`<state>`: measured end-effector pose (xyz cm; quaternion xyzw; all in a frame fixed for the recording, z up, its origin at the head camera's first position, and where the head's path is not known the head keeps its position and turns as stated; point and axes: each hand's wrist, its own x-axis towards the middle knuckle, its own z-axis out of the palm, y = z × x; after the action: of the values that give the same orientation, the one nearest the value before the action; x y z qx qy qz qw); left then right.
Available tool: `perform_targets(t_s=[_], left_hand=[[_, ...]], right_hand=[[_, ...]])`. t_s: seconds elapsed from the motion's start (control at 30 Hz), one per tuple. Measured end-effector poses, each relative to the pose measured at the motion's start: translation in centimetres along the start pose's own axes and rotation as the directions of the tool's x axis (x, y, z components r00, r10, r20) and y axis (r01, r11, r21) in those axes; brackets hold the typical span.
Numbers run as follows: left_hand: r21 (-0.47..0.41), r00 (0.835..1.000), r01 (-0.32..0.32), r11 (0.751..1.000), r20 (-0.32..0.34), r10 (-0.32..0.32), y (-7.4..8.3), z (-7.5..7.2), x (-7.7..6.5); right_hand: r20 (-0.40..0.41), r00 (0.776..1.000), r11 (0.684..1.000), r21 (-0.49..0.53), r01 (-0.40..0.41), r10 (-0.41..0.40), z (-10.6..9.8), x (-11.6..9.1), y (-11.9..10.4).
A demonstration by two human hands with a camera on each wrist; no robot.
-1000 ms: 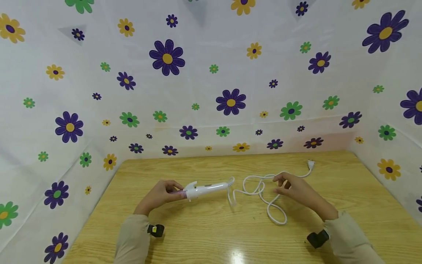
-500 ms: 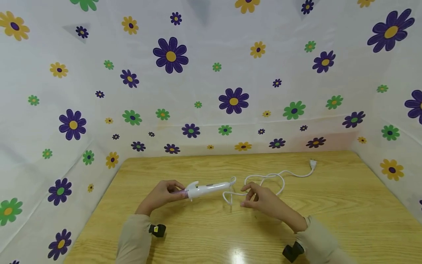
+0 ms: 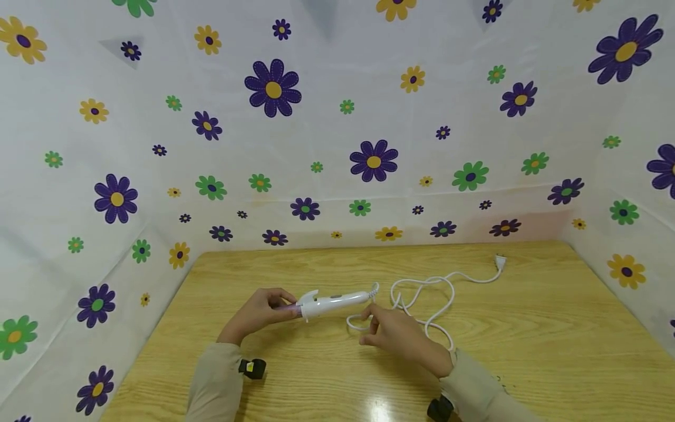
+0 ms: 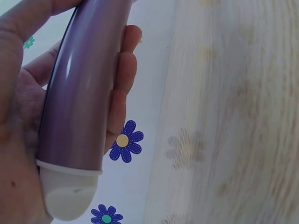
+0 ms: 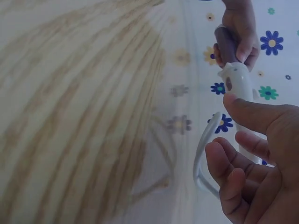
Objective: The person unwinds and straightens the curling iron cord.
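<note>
My left hand (image 3: 262, 313) grips the purple barrel of a curling iron (image 3: 337, 302), fingers wrapped round it. In the left wrist view the purple barrel (image 4: 84, 88) ends in a white tip near the palm. The white handle points right, its clamp lever uppermost. Beside the handle's cord end is my right hand (image 3: 403, 334), thumb and fingers loosely bent and apart. A loop of the white power cord (image 5: 201, 151) passes close by its fingertips in the right wrist view, while the curling iron's handle shows beyond the thumb.
Loose bends of cord spread over the wooden table (image 3: 327, 375) to the right, ending at a white plug (image 3: 500, 262) near the back edge. A flower-printed white sheet (image 3: 316, 135) stands behind the table and along both sides.
My right hand has moved left along the cord, from its middle bends to beside the handle's end. Part of the cord has shifted. The left hand and curling iron have stayed nearly still.
</note>
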<state>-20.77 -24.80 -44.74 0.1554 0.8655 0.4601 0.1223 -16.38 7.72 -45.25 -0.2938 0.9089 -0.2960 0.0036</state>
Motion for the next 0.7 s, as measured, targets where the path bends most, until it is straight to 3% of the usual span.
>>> perform_targets(t_s=[0.4,0.7], left_hand=[[0.001,1.0,0.013,1.0,-0.004,-0.013,0.2,0.0,-0.2],[0.016,1.0,0.01,1.0,-0.005,-0.01,0.0,-0.1,-0.3]], right_hand=[[0.039,0.996,0.996,-0.055,-0.073,0.075,0.8,0.7,0.7],[0.04,0.997,0.997,-0.051,-0.059,0.061,0.9,0.7,1.4]])
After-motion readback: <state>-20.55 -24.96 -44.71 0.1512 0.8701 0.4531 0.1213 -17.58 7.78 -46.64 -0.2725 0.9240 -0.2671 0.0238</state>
